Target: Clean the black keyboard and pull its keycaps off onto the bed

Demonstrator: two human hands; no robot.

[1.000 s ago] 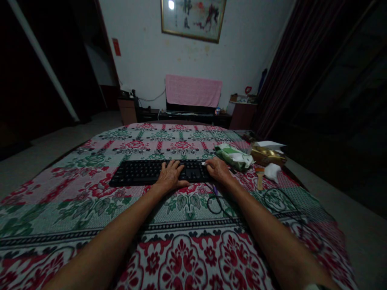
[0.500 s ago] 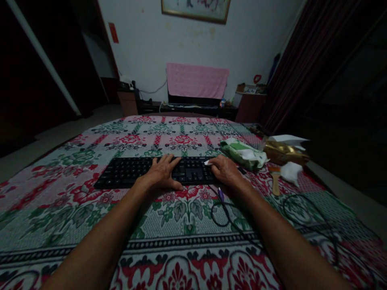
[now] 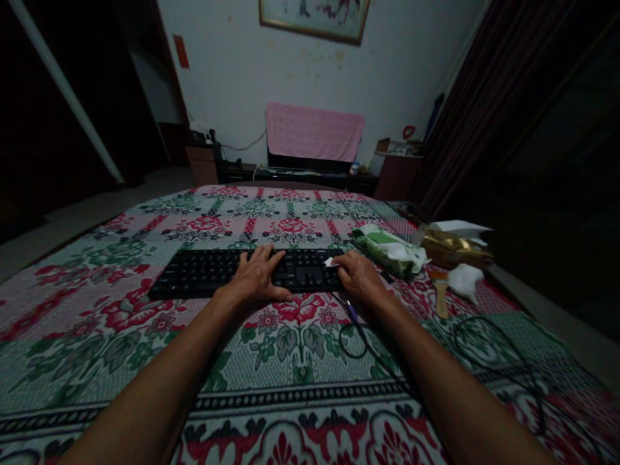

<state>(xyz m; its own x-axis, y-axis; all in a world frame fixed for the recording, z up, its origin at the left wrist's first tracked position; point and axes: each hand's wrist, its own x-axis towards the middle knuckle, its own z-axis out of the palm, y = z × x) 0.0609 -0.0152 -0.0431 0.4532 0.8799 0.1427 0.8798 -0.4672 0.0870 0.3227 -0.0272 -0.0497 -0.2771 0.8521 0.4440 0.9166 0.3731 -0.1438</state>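
A black keyboard [image 3: 203,272] lies across a flowered cloth on the table [image 3: 300,361]. My left hand [image 3: 256,276] rests flat on the keyboard's middle, fingers spread. My right hand [image 3: 357,276] sits at the keyboard's right end, fingers pinched on a small white scrap [image 3: 330,262] that touches the keys. The keyboard's black cable [image 3: 356,332] loops on the cloth just below my right wrist.
Right of the keyboard lie a green and white packet [image 3: 390,248], a gold box [image 3: 455,248] under white paper, a crumpled white tissue [image 3: 464,280] and a small brush [image 3: 440,290]. More cable [image 3: 489,349] coils at the right edge. A pink-draped screen [image 3: 314,132] stands against the far wall.
Both hands stay on the keyboard. The view has tilted and shifted a little; my right hand with the white scrap has barely moved along the right end.
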